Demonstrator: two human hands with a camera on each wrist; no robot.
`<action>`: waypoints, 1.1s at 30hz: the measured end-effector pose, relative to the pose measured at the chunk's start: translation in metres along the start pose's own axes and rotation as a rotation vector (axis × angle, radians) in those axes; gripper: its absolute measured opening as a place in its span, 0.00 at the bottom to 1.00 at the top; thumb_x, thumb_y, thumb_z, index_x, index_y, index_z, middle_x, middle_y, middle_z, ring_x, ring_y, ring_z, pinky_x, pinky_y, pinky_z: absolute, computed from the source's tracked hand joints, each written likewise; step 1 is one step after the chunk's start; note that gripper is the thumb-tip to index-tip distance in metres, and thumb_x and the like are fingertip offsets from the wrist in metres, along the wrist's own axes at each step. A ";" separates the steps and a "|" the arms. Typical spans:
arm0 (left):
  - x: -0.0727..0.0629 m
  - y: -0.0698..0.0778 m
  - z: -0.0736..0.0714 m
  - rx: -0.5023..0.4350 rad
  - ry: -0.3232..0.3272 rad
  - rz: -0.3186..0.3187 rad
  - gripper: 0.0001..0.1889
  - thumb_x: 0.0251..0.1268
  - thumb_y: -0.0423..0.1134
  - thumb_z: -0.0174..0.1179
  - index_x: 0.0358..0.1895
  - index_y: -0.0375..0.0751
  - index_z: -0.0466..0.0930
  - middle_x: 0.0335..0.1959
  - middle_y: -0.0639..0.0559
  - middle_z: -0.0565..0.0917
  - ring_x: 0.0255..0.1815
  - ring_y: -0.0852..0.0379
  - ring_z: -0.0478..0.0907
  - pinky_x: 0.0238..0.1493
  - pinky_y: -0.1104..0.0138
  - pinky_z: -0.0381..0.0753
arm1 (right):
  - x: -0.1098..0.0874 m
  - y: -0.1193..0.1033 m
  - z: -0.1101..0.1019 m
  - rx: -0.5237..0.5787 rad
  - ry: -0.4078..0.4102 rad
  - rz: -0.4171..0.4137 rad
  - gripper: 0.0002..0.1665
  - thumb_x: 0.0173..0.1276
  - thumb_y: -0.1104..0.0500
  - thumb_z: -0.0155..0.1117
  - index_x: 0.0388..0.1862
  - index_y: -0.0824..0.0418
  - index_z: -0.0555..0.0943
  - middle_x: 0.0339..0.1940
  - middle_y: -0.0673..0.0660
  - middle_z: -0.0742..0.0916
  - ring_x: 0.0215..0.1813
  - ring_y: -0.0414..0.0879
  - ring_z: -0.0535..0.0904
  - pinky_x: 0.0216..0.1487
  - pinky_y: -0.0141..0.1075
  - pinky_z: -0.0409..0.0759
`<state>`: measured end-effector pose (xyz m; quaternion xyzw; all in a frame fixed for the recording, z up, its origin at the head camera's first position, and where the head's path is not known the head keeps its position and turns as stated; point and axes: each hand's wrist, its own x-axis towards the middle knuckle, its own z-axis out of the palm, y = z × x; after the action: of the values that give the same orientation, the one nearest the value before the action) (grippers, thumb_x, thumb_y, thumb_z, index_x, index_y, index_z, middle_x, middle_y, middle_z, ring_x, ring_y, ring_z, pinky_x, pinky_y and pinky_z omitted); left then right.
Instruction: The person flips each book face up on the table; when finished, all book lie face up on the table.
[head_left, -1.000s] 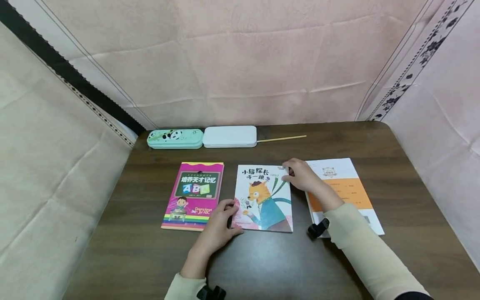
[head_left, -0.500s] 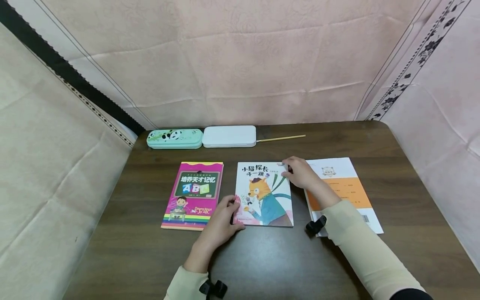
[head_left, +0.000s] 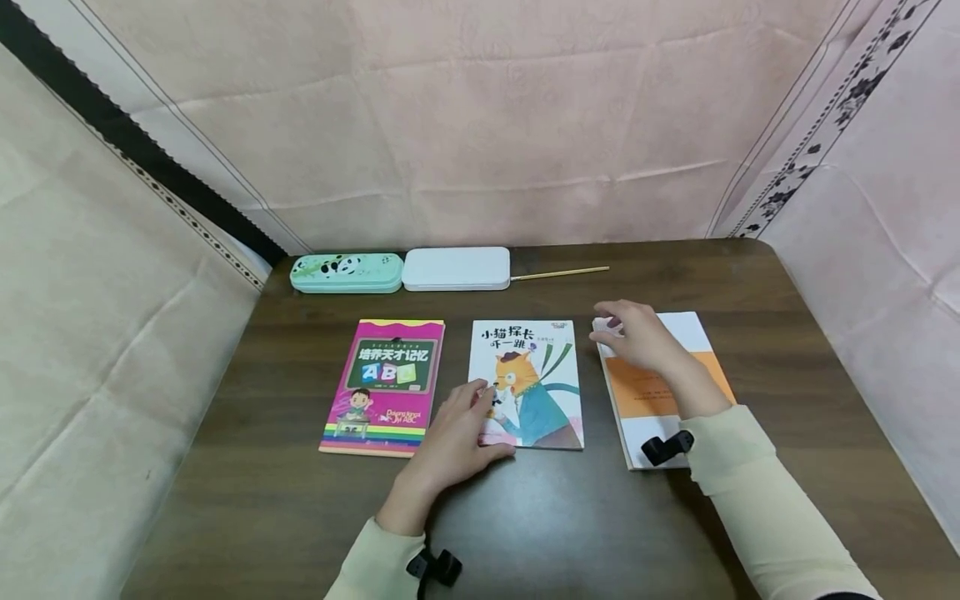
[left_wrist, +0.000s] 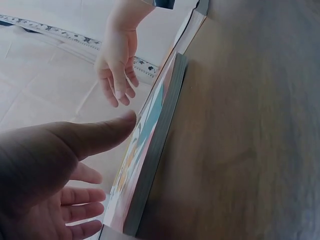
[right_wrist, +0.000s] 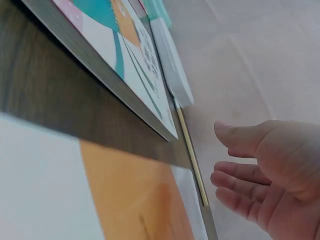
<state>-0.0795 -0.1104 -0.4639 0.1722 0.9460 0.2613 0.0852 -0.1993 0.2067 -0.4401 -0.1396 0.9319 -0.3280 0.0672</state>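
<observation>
In the head view a picture book with an orange cat on its cover (head_left: 542,408) lies flat in the middle of the table. Over its lower left corner is my left hand (head_left: 459,437), fingers loosely bent and holding nothing; the left wrist view shows thumb and fingers apart from the cover. My right hand (head_left: 641,337) hovers above the upper left part of a white and orange book (head_left: 637,392). Its fingers are spread and hold nothing in the right wrist view. Left of the cat book lies a pink book with a green board on its cover (head_left: 393,400).
Along the table's back edge stand a mint green case with pandas (head_left: 347,273) and a white case (head_left: 456,269), side by side. A thin golden stick (head_left: 562,272) extends right from the white case. Pale cloth (head_left: 480,125) hangs behind the table (head_left: 555,525).
The cat book was shifted slightly away from me and then let go. My right hand has moved right, from its corner to over the orange book; the left hand has slid right over its cover.
</observation>
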 end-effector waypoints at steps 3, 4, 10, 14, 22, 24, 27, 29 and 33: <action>0.003 0.005 0.001 -0.005 0.004 0.034 0.47 0.55 0.58 0.75 0.76 0.40 0.66 0.75 0.45 0.65 0.73 0.46 0.61 0.71 0.48 0.68 | -0.008 0.006 -0.010 -0.014 0.006 -0.013 0.31 0.74 0.57 0.65 0.70 0.70 0.72 0.62 0.69 0.80 0.60 0.63 0.77 0.57 0.57 0.80; 0.004 0.006 0.001 -0.003 0.005 0.051 0.47 0.56 0.57 0.74 0.76 0.40 0.66 0.75 0.45 0.65 0.74 0.46 0.61 0.71 0.48 0.67 | -0.010 0.008 -0.012 -0.019 0.010 -0.019 0.30 0.74 0.57 0.65 0.70 0.70 0.72 0.61 0.69 0.80 0.60 0.63 0.77 0.58 0.57 0.79; 0.017 0.019 0.003 0.020 -0.005 0.156 0.45 0.59 0.58 0.72 0.75 0.40 0.67 0.75 0.45 0.66 0.74 0.46 0.62 0.74 0.49 0.64 | -0.021 0.024 -0.028 -0.039 0.054 -0.018 0.29 0.73 0.58 0.66 0.67 0.70 0.74 0.57 0.69 0.82 0.59 0.62 0.76 0.60 0.58 0.76; 0.026 0.032 0.007 0.033 -0.016 0.219 0.45 0.61 0.59 0.70 0.76 0.40 0.66 0.75 0.45 0.66 0.74 0.47 0.64 0.72 0.52 0.68 | -0.031 0.037 -0.037 -0.053 0.060 0.012 0.30 0.72 0.58 0.68 0.69 0.69 0.73 0.58 0.69 0.81 0.60 0.64 0.75 0.61 0.61 0.74; 0.039 0.056 0.022 0.031 -0.068 0.324 0.41 0.65 0.58 0.67 0.75 0.39 0.67 0.77 0.46 0.64 0.77 0.48 0.61 0.75 0.55 0.63 | -0.042 0.065 -0.050 -0.087 0.063 0.095 0.34 0.69 0.59 0.70 0.71 0.67 0.71 0.68 0.72 0.74 0.70 0.70 0.66 0.67 0.68 0.64; 0.043 0.061 0.026 0.043 -0.070 0.348 0.41 0.65 0.57 0.68 0.75 0.39 0.67 0.77 0.46 0.65 0.77 0.49 0.61 0.75 0.56 0.62 | -0.042 0.072 -0.053 -0.092 0.050 0.124 0.37 0.69 0.58 0.71 0.73 0.67 0.69 0.72 0.73 0.71 0.73 0.72 0.62 0.68 0.69 0.60; 0.047 0.068 0.031 0.060 -0.078 0.379 0.41 0.64 0.57 0.69 0.75 0.39 0.67 0.77 0.46 0.65 0.77 0.50 0.61 0.76 0.57 0.60 | -0.041 0.081 -0.056 -0.095 0.018 0.158 0.42 0.67 0.57 0.72 0.76 0.67 0.65 0.75 0.74 0.67 0.74 0.73 0.59 0.69 0.70 0.59; 0.048 0.071 0.034 0.065 -0.097 0.385 0.42 0.64 0.58 0.68 0.75 0.39 0.66 0.77 0.46 0.65 0.78 0.51 0.60 0.76 0.57 0.60 | -0.040 0.086 -0.057 -0.091 -0.014 0.180 0.45 0.67 0.56 0.73 0.77 0.66 0.63 0.76 0.74 0.65 0.75 0.73 0.57 0.70 0.70 0.57; 0.048 0.073 0.037 0.066 -0.131 0.372 0.42 0.65 0.59 0.67 0.76 0.40 0.66 0.78 0.46 0.64 0.78 0.51 0.59 0.77 0.57 0.59 | -0.039 0.094 -0.056 -0.082 -0.064 0.207 0.47 0.68 0.54 0.73 0.78 0.66 0.61 0.77 0.73 0.62 0.76 0.73 0.54 0.71 0.70 0.54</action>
<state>-0.0943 -0.0162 -0.4604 0.3635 0.8983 0.2296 0.0909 -0.1950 0.3215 -0.4545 -0.0556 0.9513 -0.2764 0.1244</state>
